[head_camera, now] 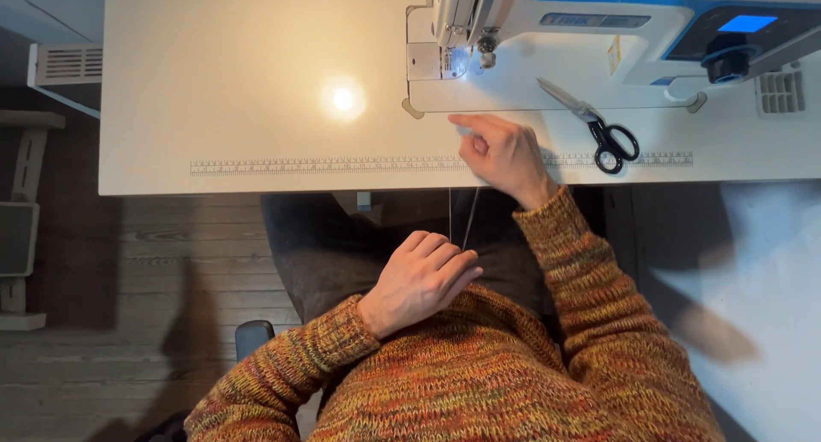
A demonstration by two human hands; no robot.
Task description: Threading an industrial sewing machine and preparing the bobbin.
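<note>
Thread (462, 215) runs taut between both hands. Right hand (500, 151) pinches its upper end; left hand (423, 275), below, pinches the lower end.

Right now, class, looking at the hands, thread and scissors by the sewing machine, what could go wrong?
1. The thread is stretched taut between the right hand and left hand; a hard pull might snap it.
2. The scissors lie near the right wrist; a sweep could knock them.

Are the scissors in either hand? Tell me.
No. The scissors lie on the table, apart from the right hand; the left hand pinches a thread.
</note>
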